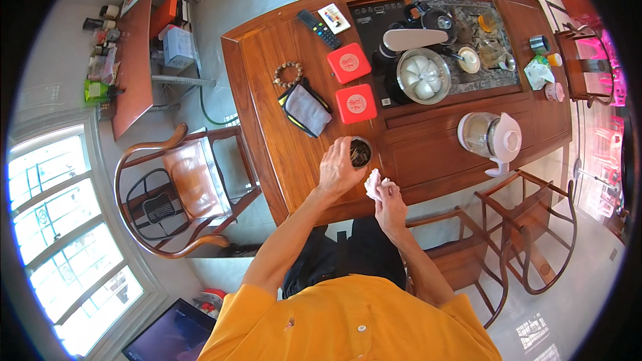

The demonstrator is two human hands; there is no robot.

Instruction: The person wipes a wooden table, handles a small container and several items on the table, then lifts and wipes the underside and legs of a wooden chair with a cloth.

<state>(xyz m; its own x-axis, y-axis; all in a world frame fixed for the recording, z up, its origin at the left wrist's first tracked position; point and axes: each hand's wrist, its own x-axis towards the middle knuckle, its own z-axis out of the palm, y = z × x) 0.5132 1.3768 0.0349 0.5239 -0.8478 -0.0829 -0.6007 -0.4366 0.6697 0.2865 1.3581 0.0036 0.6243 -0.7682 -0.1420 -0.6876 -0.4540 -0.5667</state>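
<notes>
My left hand point(339, 166) is closed round the side of a small round container point(360, 152) with dark, thin pieces inside, near the front edge of the wooden table. A crumpled pale pink tissue or cloth point(375, 185) is pinched in my right hand point(391, 204), just right of the container. Beyond my hands lie two red square boxes point(349, 63) with round emblems. To their left are a folded grey cloth point(307, 106) and a bead bracelet point(288, 74).
A glass kettle with a white lid point(484, 136) stands to the right. Farther back are a metal bowl of white cups point(424, 78), a dark kettle point(437, 21) and a remote control point(319, 29). Wooden chairs point(196, 175) flank the table point(271, 145).
</notes>
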